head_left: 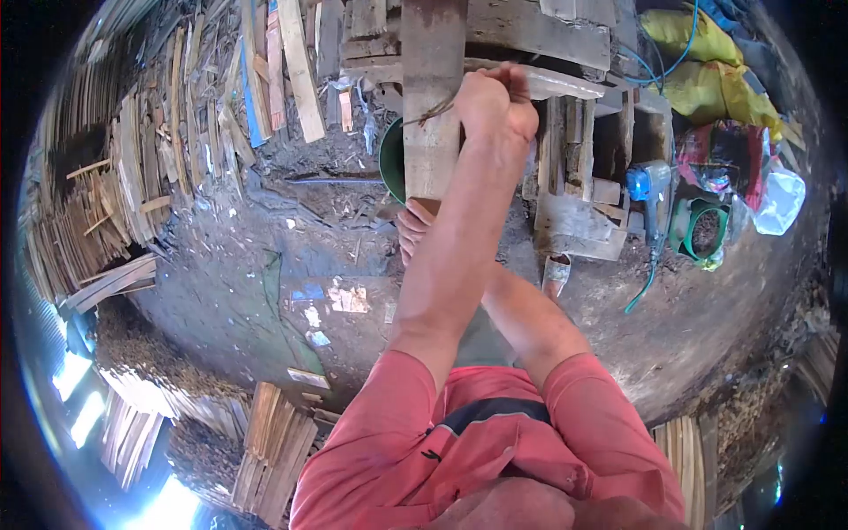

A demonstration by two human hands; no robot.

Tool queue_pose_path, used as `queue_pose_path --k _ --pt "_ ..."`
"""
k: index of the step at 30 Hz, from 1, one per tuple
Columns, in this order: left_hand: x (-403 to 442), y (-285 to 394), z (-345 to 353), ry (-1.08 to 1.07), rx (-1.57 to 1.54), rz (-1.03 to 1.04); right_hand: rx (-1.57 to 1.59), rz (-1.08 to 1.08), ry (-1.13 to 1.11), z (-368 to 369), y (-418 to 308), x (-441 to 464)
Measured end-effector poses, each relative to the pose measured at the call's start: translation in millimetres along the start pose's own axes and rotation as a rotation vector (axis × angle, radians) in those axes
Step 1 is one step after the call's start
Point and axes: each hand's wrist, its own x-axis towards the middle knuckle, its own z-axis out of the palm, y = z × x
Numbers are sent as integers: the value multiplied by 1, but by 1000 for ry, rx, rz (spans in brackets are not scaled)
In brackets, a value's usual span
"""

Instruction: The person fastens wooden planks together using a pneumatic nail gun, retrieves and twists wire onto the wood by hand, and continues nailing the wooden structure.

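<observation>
A long wooden board (430, 163) runs down from the top centre, its near end over a green round container (391, 163). My left hand (499, 102) is closed beside the board's right edge, fingers curled. Thin brown strands (431, 113) stick out from it across the board; what lies inside the fist is hidden. My left forearm crosses over my right one. My right hand (413, 231) is at the board's near end, its bent fingers pressed together against it and the palm hidden behind my left forearm.
Wood pieces (300, 71) lie at the upper left, with stacked strips (88, 212) beyond. On the right are a blue power tool (652, 190) with a cable, a green bucket (676, 230), yellow sacks (715, 84) and a clear plastic bag (781, 199). A small can (556, 272) stands near the blocks.
</observation>
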Motion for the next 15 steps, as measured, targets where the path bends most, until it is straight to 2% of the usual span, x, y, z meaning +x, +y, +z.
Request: queue_pose_path --k 4,5,8,10,12,15 --pt "-44 -5 -49 -177 273 35 163 20 15 -5 4 0" --pt "-67 2 -58 -145 374 3 187 23 16 -7 4 1" --pt "-107 50 -88 -289 539 -41 226 28 11 -2 4 4" --pt "-108 94 -103 -321 619 -147 238 32 18 3 6 7" --pt "-110 111 -108 -345 662 -217 252 29 9 8 8 13" --pt "-99 88 -99 -434 572 -248 281 29 -6 9 7 13"
